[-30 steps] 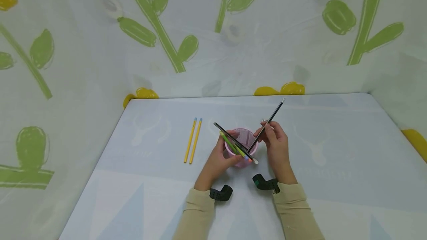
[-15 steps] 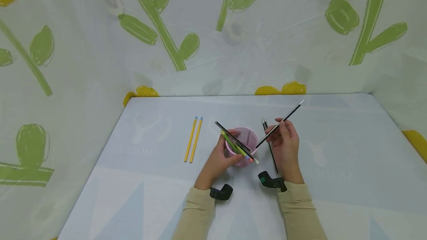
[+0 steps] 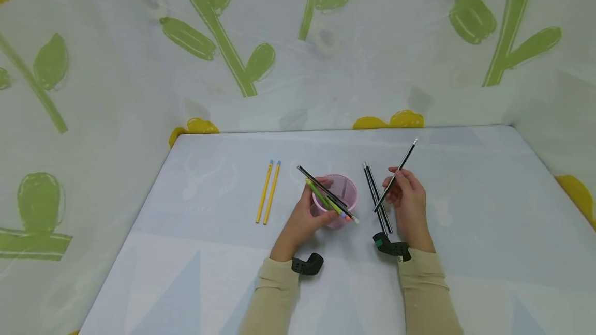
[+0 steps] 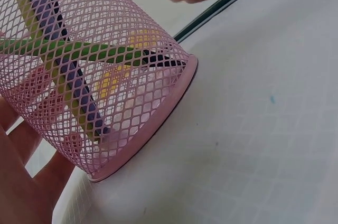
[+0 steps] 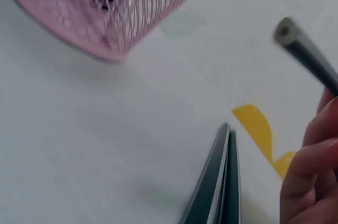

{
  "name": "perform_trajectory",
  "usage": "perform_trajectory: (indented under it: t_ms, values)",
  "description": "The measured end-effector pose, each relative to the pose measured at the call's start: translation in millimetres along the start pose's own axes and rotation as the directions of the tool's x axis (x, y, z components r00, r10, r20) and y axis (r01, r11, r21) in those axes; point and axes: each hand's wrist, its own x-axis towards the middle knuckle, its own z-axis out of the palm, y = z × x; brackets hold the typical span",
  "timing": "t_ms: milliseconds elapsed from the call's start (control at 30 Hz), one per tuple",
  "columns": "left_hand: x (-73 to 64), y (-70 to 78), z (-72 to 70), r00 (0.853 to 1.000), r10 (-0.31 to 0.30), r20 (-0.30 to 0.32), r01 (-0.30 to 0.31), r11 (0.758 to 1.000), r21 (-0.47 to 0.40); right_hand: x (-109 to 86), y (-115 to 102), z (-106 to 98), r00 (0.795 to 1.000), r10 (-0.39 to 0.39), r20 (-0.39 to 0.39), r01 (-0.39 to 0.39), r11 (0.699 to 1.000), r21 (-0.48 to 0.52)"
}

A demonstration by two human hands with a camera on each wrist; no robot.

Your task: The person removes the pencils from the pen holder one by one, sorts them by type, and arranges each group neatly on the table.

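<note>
Displacement obs. over last sec.: black pencil brought from rim of pink mesh cup out to R, now slanted above/across pair of black pencils. Pair partly hidden 1 s ago, now mostly in view, lying side by side R of cup. Contact btwn held pencil & pair: none visible in R wrist view.

Implication (judged): removal of held pencil from cup complete; set-down w/ like colours pending. Sorting by colour probable, given yellow pencils laid parallel, L of cup. Further work remaining: green pencils & other black pencils still in or across cup; exact count not determinable.

Hands: R hand clamped on held pencil, thumb & fingers pinching. L hand clamped round cup, unchanged. Cup btwn yellow & black groups; base contact w/ table not determinable.

Clearances: narrow gap cup-to-black pair; pencil ends overhanging cup rim both far-L & near-R, snag risk poss. Near ends of pair close to R wrist camera in head view. Far table edge bounded by leaf-print backdrop. Best open room: broad stretch R of R hand, also far L.
</note>
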Motion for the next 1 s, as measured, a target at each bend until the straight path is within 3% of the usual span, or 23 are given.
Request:
perform_trajectory:
  t_ms: [67, 300, 367, 467, 600, 833, 1000]
  values:
    - [0.1, 0.4, -0.4, 1.000, 0.003, -0.001, -0.003, 1.000, 0.002, 2.5, 1.5, -3.1, 0.999, 0.037, 0.019, -0.035, 0.997, -0.064]
    - [-4.7, 31.1, -5.0, 0.999, -0.038, 0.032, 0.038, 0.999, -0.017, 7.3, 1.6, -11.4, 0.987, 0.136, 0.087, -0.112, 0.965, -0.239]
    - [-3.3, 23.5, -3.8, 0.999, -0.032, 0.029, 0.032, 0.999, -0.012, 7.8, 1.3, -13.3, 0.986, 0.143, 0.091, -0.103, 0.931, -0.349]
    - [-0.5, 8.8, -1.1, 1.000, -0.023, 0.020, 0.024, 1.000, -0.002, 7.8, 0.9, -14.9, 0.987, 0.137, 0.085, -0.074, 0.856, -0.512]
    - [1.4, 0.7, 0.3, 1.000, -0.025, 0.012, 0.025, 1.000, -0.003, 7.1, -0.4, -14.9, 0.993, 0.110, 0.047, -0.054, 0.765, -0.642]
    - [-0.8, 15.6, -3.2, 0.998, -0.054, 0.024, 0.054, 0.998, -0.019, 9.3, 0.0, -11.1, 0.996, 0.091, -0.025, -0.078, 0.649, -0.757]
    - [-3.9, 32.6, -5.8, 0.998, -0.053, 0.037, 0.054, 0.998, -0.037, 11.1, 1.2, -9.5, 0.995, 0.090, -0.050, -0.093, 0.593, -0.800]
